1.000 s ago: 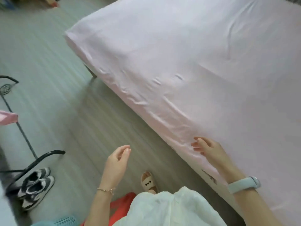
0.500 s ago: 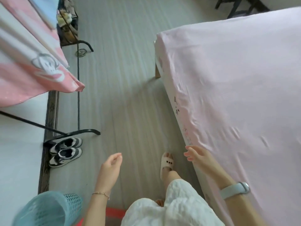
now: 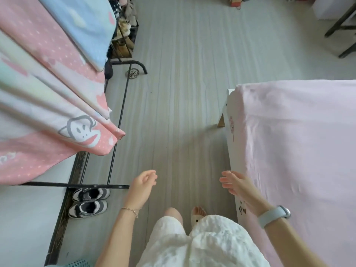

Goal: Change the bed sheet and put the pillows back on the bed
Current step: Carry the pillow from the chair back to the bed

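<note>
Person stands in the aisle beside the bed, facing along it. Left hand (image 3: 143,185) at 7 o'clock of centre, fingers loosely curled, a little apart, holding nothing. Right hand (image 3: 236,183) at 5 o'clock, fingers straight and spread, empty, just beside the bed's white side panel (image 3: 230,151); contact cannot be told.

Pink bed sheet (image 3: 300,151) lies over the mattress from 3 to 5 o'clock. Near corner looks covered, some wrinkles along the edge. No pillows on the part of the bed in view.

Risks, as I judge them:
- Pair of striped shoes (image 3: 88,202) at 8 o'clock and the drying rack's black foot bar (image 3: 77,185) lie close to the walking line; a sideways step could catch them.
- Hanging cartoon-print blankets (image 3: 57,112) at 9 to 10 o'clock droop into the aisle; brushing past could drag one off.
- Sheet edge may not be tucked fully; loading pillows could pull it loose.

Containers: a teal mesh basket (image 3: 79,264) shows only its rim at 7 o'clock, contents hidden. A wire shelf (image 3: 125,31) at 11 o'clock holds jumbled soft items, too blurred to name.
</note>
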Action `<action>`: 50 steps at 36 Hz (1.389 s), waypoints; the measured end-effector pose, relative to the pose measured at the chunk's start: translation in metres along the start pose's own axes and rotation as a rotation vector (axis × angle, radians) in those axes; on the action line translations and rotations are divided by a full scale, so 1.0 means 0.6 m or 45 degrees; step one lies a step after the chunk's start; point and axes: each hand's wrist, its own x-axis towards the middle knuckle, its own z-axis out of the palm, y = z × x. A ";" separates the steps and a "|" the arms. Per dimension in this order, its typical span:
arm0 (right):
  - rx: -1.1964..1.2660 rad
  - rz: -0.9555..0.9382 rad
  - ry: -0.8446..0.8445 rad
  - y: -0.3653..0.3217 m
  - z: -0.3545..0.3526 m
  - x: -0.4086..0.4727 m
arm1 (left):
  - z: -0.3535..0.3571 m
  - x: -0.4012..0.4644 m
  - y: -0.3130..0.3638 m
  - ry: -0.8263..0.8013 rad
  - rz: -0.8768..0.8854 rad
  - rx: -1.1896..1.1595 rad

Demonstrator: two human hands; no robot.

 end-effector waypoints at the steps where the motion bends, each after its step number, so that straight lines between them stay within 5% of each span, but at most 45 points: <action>1: -0.006 -0.025 0.007 -0.033 -0.001 0.023 | -0.006 0.024 0.020 0.017 0.006 -0.051; 13: 0.056 0.021 0.020 -0.338 0.052 0.312 | -0.096 0.366 0.186 0.080 -0.083 -0.207; 24: 0.391 0.149 0.141 -0.598 0.032 0.516 | -0.164 0.719 0.480 -0.101 0.021 0.148; 38: 0.575 0.298 0.271 -0.822 -0.160 0.855 | -0.007 1.065 0.843 -0.209 -0.022 0.132; 50: 0.570 0.109 0.366 -1.112 -0.418 1.111 | 0.189 1.327 1.256 -0.373 0.263 0.249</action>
